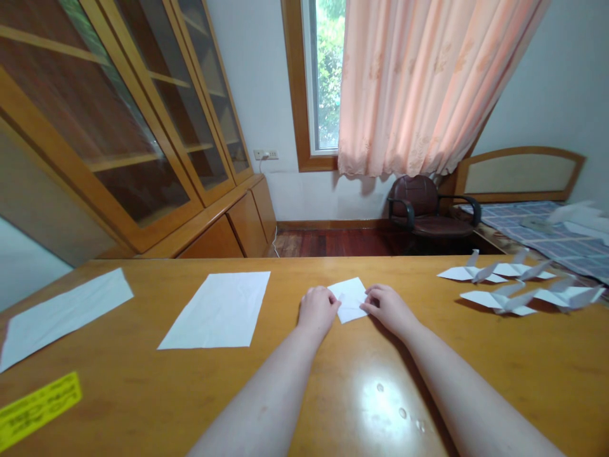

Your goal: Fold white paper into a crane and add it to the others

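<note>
A small folded piece of white paper lies on the wooden table between my hands, one corner toward the far edge. My left hand pinches its left corner with the fingers closed. At the opposite corner, my right hand grips the paper between thumb and fingers. A crease line crosses the paper's lower half. Left of my hands rests a flat white sheet, slightly wrinkled. Several folded paper cranes with spread wings stand on the right side of the table.
Another white sheet and a yellow label with dark writing lie on the left of the table. Beyond the far edge are a glass-door cabinet, an office chair and a bed.
</note>
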A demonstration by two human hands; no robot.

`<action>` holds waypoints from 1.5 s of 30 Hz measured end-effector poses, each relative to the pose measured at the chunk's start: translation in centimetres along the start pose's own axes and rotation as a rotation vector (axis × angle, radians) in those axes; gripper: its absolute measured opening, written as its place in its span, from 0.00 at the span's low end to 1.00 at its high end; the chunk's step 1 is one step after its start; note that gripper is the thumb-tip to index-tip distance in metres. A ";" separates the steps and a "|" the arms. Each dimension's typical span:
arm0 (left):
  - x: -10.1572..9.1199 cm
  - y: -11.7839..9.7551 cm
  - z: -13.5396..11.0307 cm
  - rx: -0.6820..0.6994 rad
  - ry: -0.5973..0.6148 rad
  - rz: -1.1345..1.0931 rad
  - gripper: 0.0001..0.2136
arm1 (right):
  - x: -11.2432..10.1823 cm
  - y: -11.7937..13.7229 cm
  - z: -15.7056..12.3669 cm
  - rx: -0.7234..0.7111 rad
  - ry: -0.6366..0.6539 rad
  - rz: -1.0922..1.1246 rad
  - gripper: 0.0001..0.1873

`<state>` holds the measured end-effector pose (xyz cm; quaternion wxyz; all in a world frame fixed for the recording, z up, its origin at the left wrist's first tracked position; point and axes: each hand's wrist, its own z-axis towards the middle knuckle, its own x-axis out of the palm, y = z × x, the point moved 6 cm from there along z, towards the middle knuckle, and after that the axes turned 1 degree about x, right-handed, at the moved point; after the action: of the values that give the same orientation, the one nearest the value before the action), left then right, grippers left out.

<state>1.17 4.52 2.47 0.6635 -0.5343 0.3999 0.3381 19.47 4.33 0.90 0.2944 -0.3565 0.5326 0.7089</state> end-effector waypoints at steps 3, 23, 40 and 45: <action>-0.1 0.1 0.0 -0.008 -0.007 0.000 0.06 | 0.1 0.0 0.0 -0.012 -0.003 0.000 0.08; 3.5 -2.8 -2.1 0.507 0.373 0.094 0.27 | 0.7 -0.9 -0.2 0.118 0.025 -0.328 0.25; 3.3 -1.6 -1.6 0.290 0.299 0.182 0.33 | 0.8 -2.0 -0.2 0.192 0.008 -0.362 0.26; 3.2 -0.7 -1.2 0.173 0.229 0.179 0.32 | 0.9 -1.7 -0.1 0.141 -0.009 -0.295 0.29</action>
<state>2.99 3.31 -0.21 0.6243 -0.4725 0.5466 0.2969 20.29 4.71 -0.81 0.4221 -0.4060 0.5215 0.6205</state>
